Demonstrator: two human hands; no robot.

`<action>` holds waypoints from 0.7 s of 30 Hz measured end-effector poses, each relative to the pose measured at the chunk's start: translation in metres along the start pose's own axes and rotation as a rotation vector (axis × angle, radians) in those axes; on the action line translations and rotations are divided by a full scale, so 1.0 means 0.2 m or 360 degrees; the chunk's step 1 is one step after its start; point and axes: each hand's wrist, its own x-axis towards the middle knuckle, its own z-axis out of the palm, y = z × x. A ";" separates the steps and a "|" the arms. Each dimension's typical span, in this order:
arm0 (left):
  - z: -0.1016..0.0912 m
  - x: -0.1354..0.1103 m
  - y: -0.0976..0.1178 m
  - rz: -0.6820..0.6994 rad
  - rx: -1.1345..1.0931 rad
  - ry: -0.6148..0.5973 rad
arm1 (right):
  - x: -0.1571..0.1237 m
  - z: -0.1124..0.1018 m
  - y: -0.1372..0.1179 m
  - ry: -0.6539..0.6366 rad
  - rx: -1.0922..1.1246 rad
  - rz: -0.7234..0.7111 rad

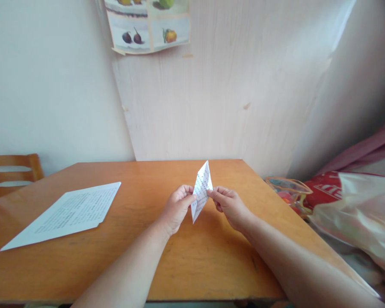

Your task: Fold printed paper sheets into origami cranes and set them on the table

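A folded sheet of printed paper (201, 188), shaped like a narrow diamond with pointed ends, is held up above the wooden table between both hands. My left hand (179, 206) pinches its left edge, thumb on the near face. On the other side, my right hand (228, 203) grips the right edge between thumb and forefinger, with the remaining fingers curled. The paper stands nearly upright, leaning a little to the right at its top. Parts of the fingers behind it are hidden.
Flat sheets of printed paper (70, 214) lie on the left of the wooden table (141, 265). A wooden chair (16, 173) is at the far left. Bags (356, 209) stand beyond the right edge. Fruit pictures (150, 28) hang on the board behind.
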 end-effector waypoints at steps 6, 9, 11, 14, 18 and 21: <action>0.00 0.00 0.00 0.0087 0.0114 -0.0001 | 0.00 0.00 0.00 -0.0014 0.0012 -0.0008; 0.00 0.00 0.00 0.0123 0.0191 0.0011 | 0.00 0.01 0.00 -0.0056 0.0002 -0.0008; 0.01 0.00 -0.01 0.0139 0.0200 0.0024 | 0.00 0.01 0.01 -0.0090 -0.0004 -0.0014; 0.00 0.00 -0.01 0.0157 0.0168 0.0061 | 0.00 0.01 0.01 -0.0120 -0.0032 -0.0020; 0.00 0.01 -0.02 0.0118 0.0073 0.0099 | -0.01 0.02 0.00 -0.0119 -0.0059 -0.0026; -0.01 0.02 -0.01 0.0054 -0.0046 0.0129 | -0.01 0.02 -0.01 -0.0050 -0.0063 -0.0065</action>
